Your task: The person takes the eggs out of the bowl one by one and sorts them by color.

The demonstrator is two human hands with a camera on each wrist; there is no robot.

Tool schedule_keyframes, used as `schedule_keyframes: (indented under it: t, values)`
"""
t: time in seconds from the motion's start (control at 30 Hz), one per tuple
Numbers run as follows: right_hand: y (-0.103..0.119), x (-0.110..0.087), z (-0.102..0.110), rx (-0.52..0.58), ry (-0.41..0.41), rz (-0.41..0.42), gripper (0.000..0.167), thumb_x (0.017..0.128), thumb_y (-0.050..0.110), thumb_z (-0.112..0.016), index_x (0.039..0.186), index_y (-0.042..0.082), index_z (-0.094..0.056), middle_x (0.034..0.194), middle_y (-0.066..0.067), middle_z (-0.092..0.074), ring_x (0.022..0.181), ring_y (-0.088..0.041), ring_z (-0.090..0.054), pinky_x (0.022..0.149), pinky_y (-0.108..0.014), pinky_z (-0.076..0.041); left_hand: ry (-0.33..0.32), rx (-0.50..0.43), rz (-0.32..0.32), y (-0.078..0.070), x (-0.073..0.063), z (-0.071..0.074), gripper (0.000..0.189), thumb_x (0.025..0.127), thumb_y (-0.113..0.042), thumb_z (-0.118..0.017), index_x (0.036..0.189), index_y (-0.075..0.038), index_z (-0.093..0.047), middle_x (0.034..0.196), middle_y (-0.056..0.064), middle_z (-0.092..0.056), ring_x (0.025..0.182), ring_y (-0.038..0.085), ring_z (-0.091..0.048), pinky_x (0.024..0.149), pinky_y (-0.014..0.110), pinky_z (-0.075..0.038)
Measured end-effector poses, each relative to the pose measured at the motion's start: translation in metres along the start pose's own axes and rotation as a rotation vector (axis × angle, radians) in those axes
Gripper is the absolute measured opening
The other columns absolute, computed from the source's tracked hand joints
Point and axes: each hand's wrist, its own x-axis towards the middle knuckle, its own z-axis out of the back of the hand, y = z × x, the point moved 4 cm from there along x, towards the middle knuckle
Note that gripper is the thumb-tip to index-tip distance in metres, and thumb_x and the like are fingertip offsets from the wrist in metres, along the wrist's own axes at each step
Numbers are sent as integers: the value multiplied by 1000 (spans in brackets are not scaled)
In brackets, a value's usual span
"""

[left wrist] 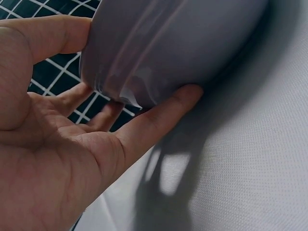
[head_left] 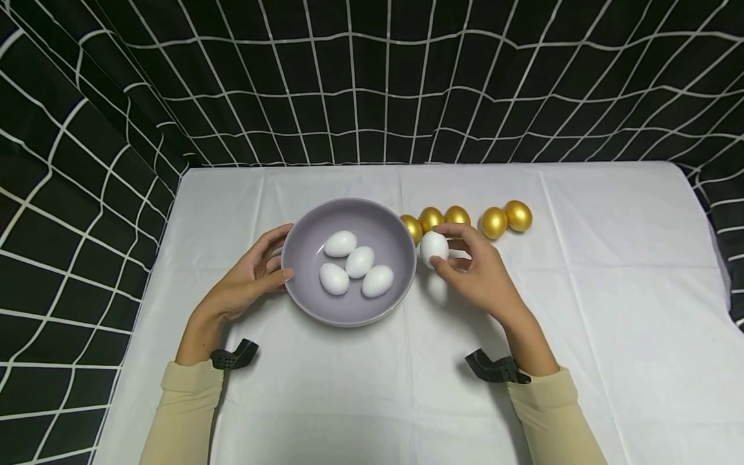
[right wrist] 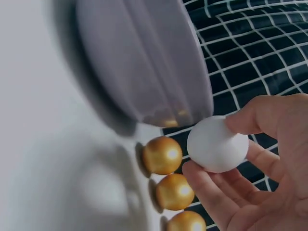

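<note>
Several white eggs (head_left: pixel 360 261) lie inside a mauve bowl (head_left: pixel 302 300) on the white cloth. My left hand (head_left: pixel 247 274) holds the bowl by its left side. In the left wrist view, the thumb (left wrist: pixel 62 34) is at the rim and the other fingers (left wrist: pixel 161 118) spread along the outer wall. Just right of the bowl, my right hand (head_left: pixel 479 274) pinches another white egg (head_left: pixel 434 249) between thumb and fingertips. The right wrist view has this egg (right wrist: pixel 216 144) close beside the bowl's rim (right wrist: pixel 204 91), above the row of golden eggs.
Several golden eggs (head_left: pixel 493 223) sit in a loose row on the cloth, right of the bowl and behind my right hand. Black fabric with white netting (head_left: pixel 372 97) rises along the table's back and left side. A black wrist mount (head_left: pixel 496 368) sticks inward from each forearm.
</note>
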Motion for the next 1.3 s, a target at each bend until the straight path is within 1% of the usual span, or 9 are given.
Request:
schedule_keyframes:
  t: [0.13,0.23,0.33,0.5,0.7,0.97,1.1,1.23,1.3]
  values:
    - [-4,-3,-4,-135,-6,42,47,91,0,-76,135,2,-62,133,-16,-64,117,-34,-68,90,-35,-64,3,-4,-3,0,0,0,81,101,4,-60,168,-12,-18,172,19,-23,139,14,-54,97,30,-61]
    - [-8,-5,-8,-230,-6,79,46,89,2,-77,132,5,-63,129,-14,-66,115,-31,-68,92,-47,-61,5,-9,-9,0,0,-1,81,102,4,-60,168,-11,-17,172,19,-22,139,14,-53,97,29,-61]
    - [-11,-8,-12,-296,8,86,45,88,5,-78,131,7,-63,128,-13,-66,112,-28,-65,91,-45,-57,6,-5,-10,0,-1,-1,80,102,3,-60,168,-12,-17,173,19,-21,140,14,-53,97,30,-61]
    - [-12,-11,-17,-385,23,56,43,88,10,-76,129,9,-66,124,-14,-66,97,-28,-60,83,-41,-47,2,9,2,3,-1,-1,81,102,2,-60,169,-14,-17,173,18,-22,138,12,-55,96,33,-62]
    - [-10,-12,-19,-444,33,29,43,89,12,-74,131,7,-67,122,-16,-66,90,-27,-57,79,-40,-45,4,14,-4,3,0,0,80,102,2,-60,168,-15,-18,172,16,-23,137,11,-55,95,33,-62]
    - [-9,-13,-20,-469,44,25,46,92,15,-73,136,7,-65,121,-16,-65,86,-25,-56,78,-39,-44,7,17,-9,0,0,-1,81,102,3,-59,169,-12,-16,173,18,-22,137,12,-56,96,32,-62]
    - [-8,-14,-20,-483,52,22,51,94,18,-73,143,9,-61,127,-17,-65,91,-28,-59,82,-45,-48,5,15,-11,0,1,-1,81,101,5,-59,168,-11,-17,173,18,-22,137,13,-56,95,32,-62]
    - [-4,-15,-19,-504,57,16,60,95,21,-73,151,11,-55,136,-17,-62,103,-33,-62,89,-55,-52,5,8,-15,0,1,-1,81,101,5,-59,168,-11,-17,172,18,-23,137,14,-56,95,33,-62]
    - [-1,-15,-17,-507,52,14,60,96,22,-73,152,13,-54,140,-16,-61,112,-34,-62,93,-59,-53,6,7,-16,0,2,-1,82,101,6,-59,168,-12,-17,172,18,-23,136,14,-56,94,33,-62]
